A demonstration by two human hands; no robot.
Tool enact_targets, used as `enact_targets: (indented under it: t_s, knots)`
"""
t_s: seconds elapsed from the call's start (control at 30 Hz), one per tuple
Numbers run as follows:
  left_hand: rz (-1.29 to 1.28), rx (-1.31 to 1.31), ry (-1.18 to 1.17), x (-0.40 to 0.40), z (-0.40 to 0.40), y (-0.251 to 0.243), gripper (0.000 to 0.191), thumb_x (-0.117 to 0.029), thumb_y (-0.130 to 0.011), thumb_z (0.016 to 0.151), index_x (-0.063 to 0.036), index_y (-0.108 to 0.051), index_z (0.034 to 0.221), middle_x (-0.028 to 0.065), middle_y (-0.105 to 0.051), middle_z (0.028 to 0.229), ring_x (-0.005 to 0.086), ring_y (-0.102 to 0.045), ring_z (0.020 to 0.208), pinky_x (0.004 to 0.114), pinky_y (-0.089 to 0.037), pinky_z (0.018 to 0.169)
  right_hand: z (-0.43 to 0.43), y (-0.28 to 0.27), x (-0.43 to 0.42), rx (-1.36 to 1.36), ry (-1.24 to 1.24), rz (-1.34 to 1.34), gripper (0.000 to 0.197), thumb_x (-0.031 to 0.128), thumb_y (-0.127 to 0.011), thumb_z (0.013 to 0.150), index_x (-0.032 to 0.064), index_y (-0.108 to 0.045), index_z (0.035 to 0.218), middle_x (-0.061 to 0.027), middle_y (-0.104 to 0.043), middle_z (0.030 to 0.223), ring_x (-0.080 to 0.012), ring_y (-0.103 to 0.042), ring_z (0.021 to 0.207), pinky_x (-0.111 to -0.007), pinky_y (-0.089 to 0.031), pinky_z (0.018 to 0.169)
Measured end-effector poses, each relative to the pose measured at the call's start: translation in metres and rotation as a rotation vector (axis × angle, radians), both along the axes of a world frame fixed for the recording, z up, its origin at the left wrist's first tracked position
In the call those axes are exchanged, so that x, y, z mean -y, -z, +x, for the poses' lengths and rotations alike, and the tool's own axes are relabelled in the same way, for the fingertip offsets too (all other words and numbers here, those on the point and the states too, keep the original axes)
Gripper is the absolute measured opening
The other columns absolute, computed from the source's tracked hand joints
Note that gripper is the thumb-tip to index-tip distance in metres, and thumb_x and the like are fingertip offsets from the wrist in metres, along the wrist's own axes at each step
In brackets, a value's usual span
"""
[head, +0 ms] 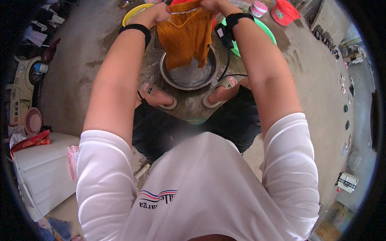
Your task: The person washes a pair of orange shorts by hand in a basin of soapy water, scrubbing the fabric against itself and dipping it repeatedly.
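Observation:
Both my hands hold up a pair of orange-brown shorts by the waistband, stretched out between them. My left hand grips one end of the waistband, and my right hand grips the other, partly cut off by the top edge of the view. The legs of the shorts hang down over a round metal basin, which stands on the ground between my sandalled feet. Cloth covers the basin's far part. A black device with a cable hangs by my right wrist.
Behind the shorts are a yellow basin, a green basin and a partly hidden red one. Farther right stand a pink-and-white tub and a red bucket. A white cabinet is at left; several shoes lie along the right.

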State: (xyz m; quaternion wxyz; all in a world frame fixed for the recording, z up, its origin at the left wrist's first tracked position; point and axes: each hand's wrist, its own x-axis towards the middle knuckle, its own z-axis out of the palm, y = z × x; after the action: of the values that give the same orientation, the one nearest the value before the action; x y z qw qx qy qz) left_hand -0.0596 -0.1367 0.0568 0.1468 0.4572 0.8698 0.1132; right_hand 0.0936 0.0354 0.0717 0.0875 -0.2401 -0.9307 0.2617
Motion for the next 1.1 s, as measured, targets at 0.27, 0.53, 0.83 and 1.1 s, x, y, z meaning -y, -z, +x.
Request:
enact_targets:
  t_s: [0.27, 0.53, 0.83, 1.1]
  knots:
    - [-0.027, 0.105, 0.005, -0.010, 0.000, 0.016, 0.047, -0.002, -0.045, 0.081, -0.0032, -0.055, 0.127, 0.0171, -0.064, 0.090, 0.0282, -0.059, 0.063, 0.044, -0.047, 0.051, 0.003, 0.017, -0.018, 0.119, -0.002, -0.041, 0.032, 0.023, -0.044, 0.093, 0.0034, -0.057, 0.115, -0.0170, -0.061, 0.115, -0.0347, -0.066, 0.087, -0.042, -0.060, 0.067]
    - [-0.261, 0.053, 0.035, -0.005, 0.015, 0.142, 0.050, -0.022, -0.072, 0.076, -0.0085, -0.060, 0.122, 0.0180, -0.062, 0.118, 0.0327, -0.059, 0.108, 0.041, -0.049, 0.090, -0.011, 0.174, -0.013, 0.475, -0.098, -0.047, 0.031, 0.020, -0.047, 0.089, 0.0024, -0.060, 0.111, -0.0146, -0.065, 0.102, -0.0299, -0.066, 0.081, -0.040, -0.054, 0.061]
    - [-0.405, 0.166, 0.093, 0.004, 0.038, 0.259, 0.079, -0.035, -0.069, 0.075, -0.0161, -0.035, 0.143, 0.0111, -0.041, 0.142, 0.0315, -0.043, 0.128, 0.041, -0.041, 0.104, 0.021, 0.294, 0.006, 0.711, -0.198, -0.011, 0.069, 0.020, -0.059, 0.081, 0.0105, -0.031, 0.143, -0.0168, -0.045, 0.139, -0.0365, -0.049, 0.122, -0.042, -0.045, 0.096]
    - [-0.507, 0.146, 0.100, -0.003, 0.068, 0.305, 0.087, -0.016, -0.069, 0.078, -0.0121, -0.018, 0.149, 0.0090, -0.007, 0.156, 0.0360, -0.009, 0.143, 0.046, -0.024, 0.113, 0.030, 0.335, 0.035, 0.579, -0.111, 0.056, 0.041, 0.017, -0.046, 0.096, 0.0138, -0.041, 0.137, -0.0043, -0.012, 0.156, -0.0383, -0.023, 0.138, -0.055, -0.032, 0.106]
